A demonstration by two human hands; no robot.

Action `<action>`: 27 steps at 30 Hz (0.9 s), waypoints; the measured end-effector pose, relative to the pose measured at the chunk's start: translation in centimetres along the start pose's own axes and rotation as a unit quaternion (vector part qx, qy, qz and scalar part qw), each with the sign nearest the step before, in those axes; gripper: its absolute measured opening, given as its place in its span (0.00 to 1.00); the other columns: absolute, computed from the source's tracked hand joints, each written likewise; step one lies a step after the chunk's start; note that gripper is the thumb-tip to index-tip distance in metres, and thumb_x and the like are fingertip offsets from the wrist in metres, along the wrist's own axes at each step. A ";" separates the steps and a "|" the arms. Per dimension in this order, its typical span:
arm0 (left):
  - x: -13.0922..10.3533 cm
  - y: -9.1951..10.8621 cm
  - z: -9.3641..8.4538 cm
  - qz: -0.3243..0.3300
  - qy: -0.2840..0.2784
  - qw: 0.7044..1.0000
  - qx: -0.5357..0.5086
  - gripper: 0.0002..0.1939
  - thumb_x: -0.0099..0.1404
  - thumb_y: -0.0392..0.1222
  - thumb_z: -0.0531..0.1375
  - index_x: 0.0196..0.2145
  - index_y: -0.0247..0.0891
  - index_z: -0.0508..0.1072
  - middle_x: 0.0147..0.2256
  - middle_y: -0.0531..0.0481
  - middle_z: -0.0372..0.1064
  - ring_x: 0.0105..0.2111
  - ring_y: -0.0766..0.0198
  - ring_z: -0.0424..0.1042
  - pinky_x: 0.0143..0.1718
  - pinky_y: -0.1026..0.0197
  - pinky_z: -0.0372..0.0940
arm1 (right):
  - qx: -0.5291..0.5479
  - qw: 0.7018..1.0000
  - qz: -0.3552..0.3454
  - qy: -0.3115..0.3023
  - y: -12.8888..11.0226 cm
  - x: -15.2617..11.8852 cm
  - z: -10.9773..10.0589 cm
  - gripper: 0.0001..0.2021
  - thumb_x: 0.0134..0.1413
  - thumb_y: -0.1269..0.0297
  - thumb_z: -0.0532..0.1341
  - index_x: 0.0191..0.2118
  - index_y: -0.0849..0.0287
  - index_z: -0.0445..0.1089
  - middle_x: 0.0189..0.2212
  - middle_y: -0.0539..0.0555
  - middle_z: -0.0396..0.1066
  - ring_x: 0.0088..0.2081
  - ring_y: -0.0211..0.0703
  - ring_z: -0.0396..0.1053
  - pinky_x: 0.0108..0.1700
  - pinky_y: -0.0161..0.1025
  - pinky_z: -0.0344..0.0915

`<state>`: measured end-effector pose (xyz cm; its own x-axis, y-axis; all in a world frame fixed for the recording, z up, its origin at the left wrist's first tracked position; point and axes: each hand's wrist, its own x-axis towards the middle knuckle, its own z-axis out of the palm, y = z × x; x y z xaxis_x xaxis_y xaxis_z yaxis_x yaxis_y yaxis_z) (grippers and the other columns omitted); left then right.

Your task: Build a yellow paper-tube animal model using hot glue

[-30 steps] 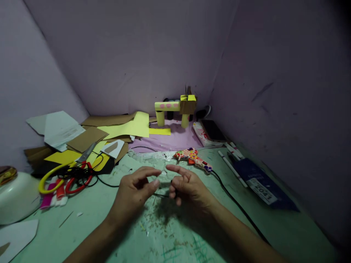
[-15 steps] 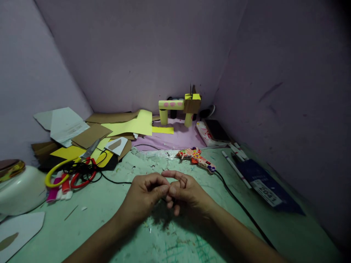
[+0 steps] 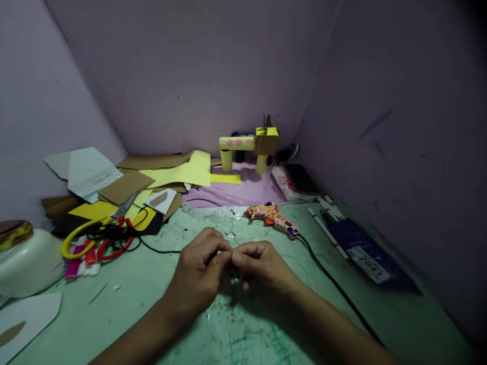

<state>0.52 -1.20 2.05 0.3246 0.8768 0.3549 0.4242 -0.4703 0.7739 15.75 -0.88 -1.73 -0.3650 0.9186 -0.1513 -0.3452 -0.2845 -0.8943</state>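
A thin black cord [image 3: 162, 250] runs over the green tabletop from a tangled heap [image 3: 110, 234] to my left hand [image 3: 201, 268]. That hand is closed, thumb and forefinger pinching the cord. Fingertip to fingertip with it, my right hand [image 3: 264, 266] is also closed in a pinch on the cord. A short dark bit of it shows just below the fingertips; the exact spot between them is hidden by the fingers. Beyond my hands lies a flower-patterned glue gun [image 3: 272, 218], its black cable running down to the right.
Scissors with yellow and red handles [image 3: 79, 256] lie under the tangle, beside paper and cardboard sheets [image 3: 178, 172]. A yellow paper-and-cardboard animal figure [image 3: 238, 143] stands at the back. On the right are a phone [image 3: 300, 178], white sticks [image 3: 327, 233] and a dark blue packet [image 3: 365, 253].
The right hand's fingers, spread and lifted before, have folded in to a tighter pinch against the left fingertips. The other things keep their places on the table.
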 end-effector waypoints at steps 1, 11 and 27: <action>0.0 0.0 0.0 0.005 0.000 1.000 0.006 0.10 0.62 0.31 0.53 0.25 0.37 0.69 0.27 0.52 0.64 0.30 0.66 0.66 0.32 0.63 0.60 | -0.004 1.000 0.000 0.005 0.0 0.0 0.0 0.16 0.37 0.53 0.70 0.25 0.64 0.76 0.15 0.48 0.65 0.15 0.28 0.58 0.16 0.27 0.59; 0.1 0.1 0.1 0.003 0.012 1.000 -0.013 0.08 0.60 0.33 0.54 0.25 0.37 0.70 0.28 0.50 0.66 0.30 0.65 0.68 0.32 0.63 0.61 | -0.028 0.999 -0.028 0.021 -0.1 -0.2 -0.2 0.09 0.38 0.61 0.69 0.22 0.62 0.76 0.14 0.49 0.68 0.16 0.29 0.57 0.18 0.28 0.51; 0.0 -1.1 2.0 -0.325 -0.157 0.895 -0.261 0.21 0.54 0.50 0.59 0.39 0.31 0.73 0.12 0.59 0.58 0.10 0.75 0.49 0.13 0.68 0.44 | 0.194 0.973 -0.006 0.125 -1.8 0.3 0.6 0.14 0.31 0.61 0.73 0.25 0.62 0.73 0.22 0.52 0.74 0.20 0.33 0.69 0.12 0.22 0.54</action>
<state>1.74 -0.92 0.19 0.4086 0.8383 -0.3609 0.1827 0.3123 0.9322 15.78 -0.31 0.06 -0.1543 0.9465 -0.2834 -0.6658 -0.3116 -0.6779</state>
